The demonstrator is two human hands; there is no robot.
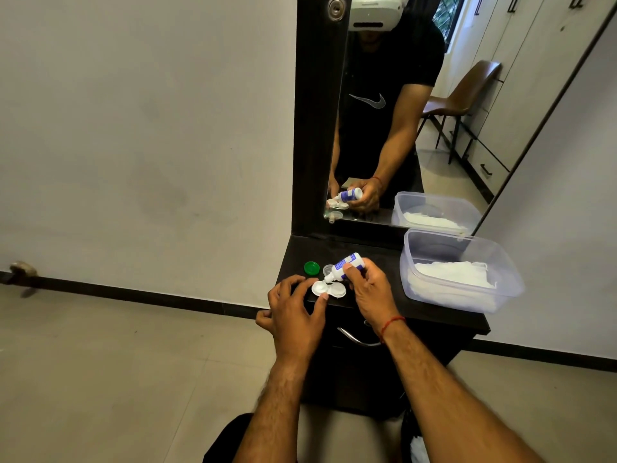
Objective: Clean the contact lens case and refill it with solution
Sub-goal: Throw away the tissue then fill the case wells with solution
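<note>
A white contact lens case [329, 289] with two open wells lies on the dark dresser top [374, 259]. My left hand [293, 312] steadies the case at its near edge with thumb and fingertips. My right hand [367, 289] grips a small white solution bottle with a blue label [345, 265], tilted so its nozzle points down at the left well. A green cap [312, 268] and a clear cap [328, 269] rest on the top just behind the case.
A clear plastic tub [467, 295] holding white tissues sits to the right on the dresser. A mirror [400, 128] stands behind, showing a person and a brown chair. A drawer handle [354, 339] is below the top. Wall and tiled floor lie left.
</note>
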